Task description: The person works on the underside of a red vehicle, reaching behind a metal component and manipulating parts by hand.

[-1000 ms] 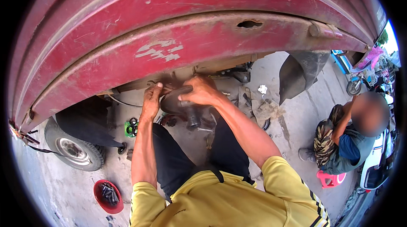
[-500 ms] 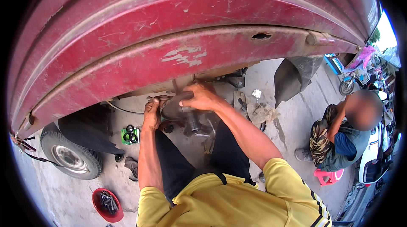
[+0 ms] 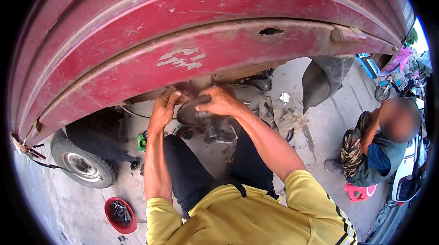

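A dark, round metal disc with a short cylindrical neck is held between my knees, below the red vehicle panel. My right hand wraps round its right edge, thumb on the near face. At the far left of the disc is my left hand, fingers bent and brought together near the rim. What those fingers pinch, if anything, is too small to make out. On the ground beneath lie dark, greasy parts, partly hidden by the disc and my legs.
A tyred wheel stands at left beside a black flap. Nearer lies a red bowl of dark metal pieces. A green package is by my left forearm. At right, a person sits on a pink stool.
My left hand has moved forward and up along the disc's edge, its fingers now drawn together. The right hand keeps its hold on the disc. The view has shifted slightly.
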Demonstrator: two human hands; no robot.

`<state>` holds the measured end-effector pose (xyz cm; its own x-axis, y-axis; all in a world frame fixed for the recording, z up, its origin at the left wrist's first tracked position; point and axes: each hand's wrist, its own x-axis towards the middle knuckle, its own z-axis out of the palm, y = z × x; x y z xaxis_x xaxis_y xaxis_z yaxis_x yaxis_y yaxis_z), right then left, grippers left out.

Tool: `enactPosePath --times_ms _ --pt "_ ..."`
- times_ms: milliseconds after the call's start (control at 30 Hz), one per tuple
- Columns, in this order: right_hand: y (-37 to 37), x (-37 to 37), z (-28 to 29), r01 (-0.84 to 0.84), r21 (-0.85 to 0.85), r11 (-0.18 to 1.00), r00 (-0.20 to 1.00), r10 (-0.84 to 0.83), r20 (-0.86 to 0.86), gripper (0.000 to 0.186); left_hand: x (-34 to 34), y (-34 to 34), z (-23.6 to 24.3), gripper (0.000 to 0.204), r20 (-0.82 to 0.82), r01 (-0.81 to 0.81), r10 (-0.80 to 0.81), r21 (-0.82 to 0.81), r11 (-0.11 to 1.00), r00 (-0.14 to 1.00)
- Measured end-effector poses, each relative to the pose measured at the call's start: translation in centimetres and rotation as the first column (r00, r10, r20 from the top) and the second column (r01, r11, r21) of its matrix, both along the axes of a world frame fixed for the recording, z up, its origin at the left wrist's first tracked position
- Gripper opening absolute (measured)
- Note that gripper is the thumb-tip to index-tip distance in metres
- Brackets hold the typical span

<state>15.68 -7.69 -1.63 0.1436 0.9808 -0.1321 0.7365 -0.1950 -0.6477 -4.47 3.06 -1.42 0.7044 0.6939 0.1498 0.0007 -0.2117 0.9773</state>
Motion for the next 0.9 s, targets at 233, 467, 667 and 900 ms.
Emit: enactPosePath --times_ms 233,467,667,900 --pt "-0.2 -0.3 0.5 0.008 0.055 0.998 0.998 -0.012 0.068 0.071 1.8 0.1 1.3 0.039 -0.223 0.043 0.007 0.221 0.974 0.975" --pt "-0.2 -0.4 1.3 -0.008 0.043 0.999 0.998 0.006 0.067 0.073 2.3 0.2 1.2 0.036 -0.257 0.064 0.000 0.240 0.969 0.966" --pt "-0.3 0.0 1.9 -0.027 -0.017 0.999 0.999 0.027 0.018 0.071 3.2 -1.3 3.8 0.038 -0.352 0.075 0.119 0.491 0.868 0.928" --pt "0.1 0.1 1.8 0.001 -0.080 0.997 1.000 -0.001 0.000 0.072 3.8 -1.0 4.7 0.038 -0.436 0.147 0.125 0.539 0.830 0.891"
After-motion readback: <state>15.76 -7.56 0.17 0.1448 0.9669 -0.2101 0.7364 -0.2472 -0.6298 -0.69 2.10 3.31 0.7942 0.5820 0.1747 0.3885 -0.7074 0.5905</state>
